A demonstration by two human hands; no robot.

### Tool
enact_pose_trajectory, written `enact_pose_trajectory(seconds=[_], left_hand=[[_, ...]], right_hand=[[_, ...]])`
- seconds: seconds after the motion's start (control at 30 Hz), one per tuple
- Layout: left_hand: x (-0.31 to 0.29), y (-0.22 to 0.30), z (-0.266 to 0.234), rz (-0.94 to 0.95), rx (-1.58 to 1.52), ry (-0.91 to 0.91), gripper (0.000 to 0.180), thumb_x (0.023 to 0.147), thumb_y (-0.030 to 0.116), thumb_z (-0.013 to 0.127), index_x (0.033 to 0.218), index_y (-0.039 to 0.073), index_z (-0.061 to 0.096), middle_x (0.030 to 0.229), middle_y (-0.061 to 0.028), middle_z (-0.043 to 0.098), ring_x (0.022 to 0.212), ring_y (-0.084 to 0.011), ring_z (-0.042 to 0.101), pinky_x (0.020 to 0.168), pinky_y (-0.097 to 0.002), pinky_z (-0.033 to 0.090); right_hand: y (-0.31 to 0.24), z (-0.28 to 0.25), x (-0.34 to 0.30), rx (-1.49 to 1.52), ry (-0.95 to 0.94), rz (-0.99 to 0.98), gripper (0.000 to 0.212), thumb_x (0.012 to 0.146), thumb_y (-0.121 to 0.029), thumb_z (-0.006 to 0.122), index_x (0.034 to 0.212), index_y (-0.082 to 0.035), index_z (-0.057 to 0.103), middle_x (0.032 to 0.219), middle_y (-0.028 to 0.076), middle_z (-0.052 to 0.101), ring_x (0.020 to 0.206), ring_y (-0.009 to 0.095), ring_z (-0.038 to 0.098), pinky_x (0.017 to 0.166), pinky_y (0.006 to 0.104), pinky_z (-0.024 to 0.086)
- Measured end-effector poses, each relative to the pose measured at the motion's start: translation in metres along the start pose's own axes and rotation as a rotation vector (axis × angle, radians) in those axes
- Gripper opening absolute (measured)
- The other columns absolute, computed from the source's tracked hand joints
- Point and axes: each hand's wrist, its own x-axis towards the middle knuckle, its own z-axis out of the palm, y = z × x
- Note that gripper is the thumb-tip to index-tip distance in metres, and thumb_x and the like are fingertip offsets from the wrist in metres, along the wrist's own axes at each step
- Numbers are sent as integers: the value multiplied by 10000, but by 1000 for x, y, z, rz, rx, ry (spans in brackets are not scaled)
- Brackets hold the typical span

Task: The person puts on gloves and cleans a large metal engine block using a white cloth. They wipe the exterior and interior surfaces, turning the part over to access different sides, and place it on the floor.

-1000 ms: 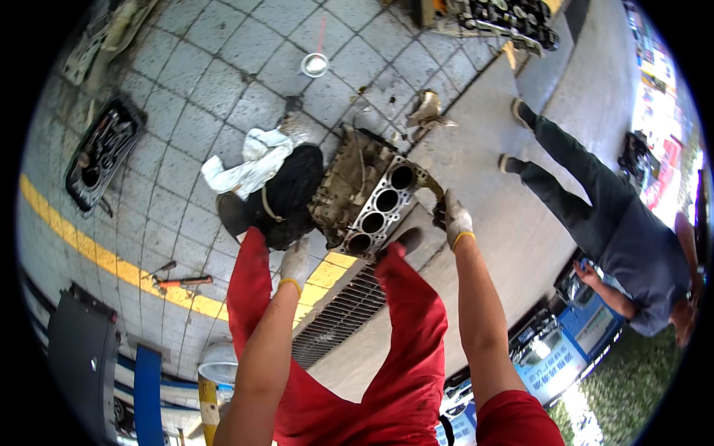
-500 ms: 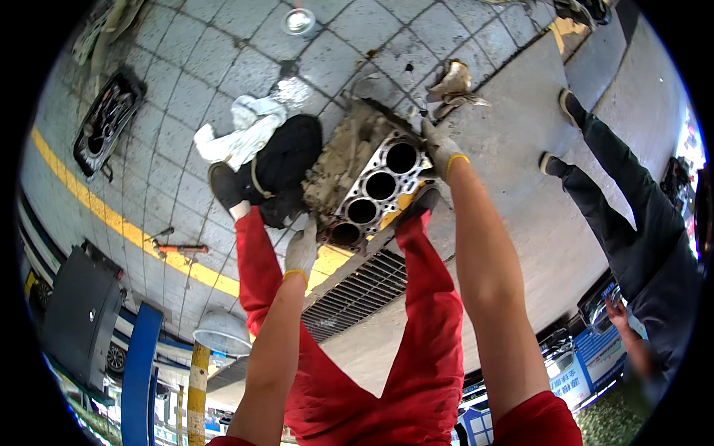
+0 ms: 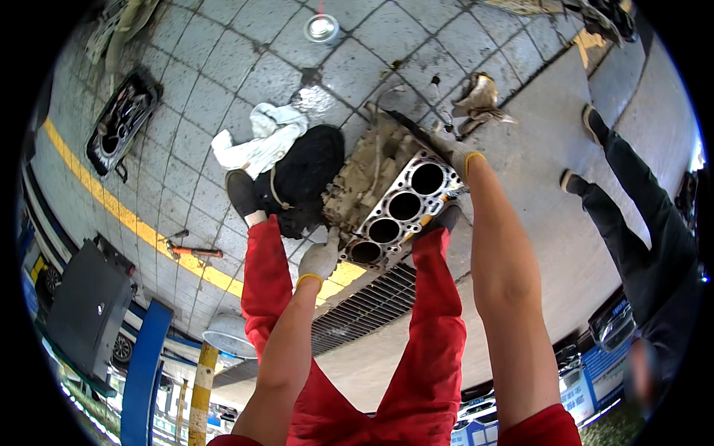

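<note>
Between my feet rests an engine block, its bright top face with a row of round bores turned toward me and its rough, dirty side to the left. My left hand, in a grey work glove with a yellow cuff, grips the block's near left corner. At the far right end, my gloved right hand holds the block's edge; some of its fingers are hidden. Against the block's left side lies a black bag-like bundle, with a white cloth beside it.
A stained rag lies beyond my right hand. Left are an orange-handled tool and a black oil-pan-like part. A round tin sits far ahead. A floor grate runs between my legs. Another person stands right.
The whole view has shifted, so the block and floor items appear lower and farther right. Both my hands keep their places on the block. The other person's raised hand no longer shows.
</note>
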Motion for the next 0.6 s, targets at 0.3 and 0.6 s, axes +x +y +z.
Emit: enact_pose_trajectory(seconds=[0.3, 0.6], left_hand=[[-35, 33, -13, -178, -21, 17, 790, 1057, 610, 270, 1206, 19, 773, 1289, -301, 702, 1278, -469, 636, 1114, -510, 465], [-62, 7, -2, -71, 33, 23, 772, 1078, 585, 264, 1126, 26, 793, 1153, -253, 760, 1145, -444, 709, 1037, -521, 516]], right_hand=[[70, -8, 17, -729, -34, -202, 437, 1068, -351, 475, 1428, -169, 644, 1320, 199, 706, 1195, 422, 678, 941, 497, 564], [92, 2, -68, -129, 77, 205, 495, 1081, -440, 502, 1366, -75, 677, 1235, 265, 727, 1124, 438, 699, 929, 487, 525]])
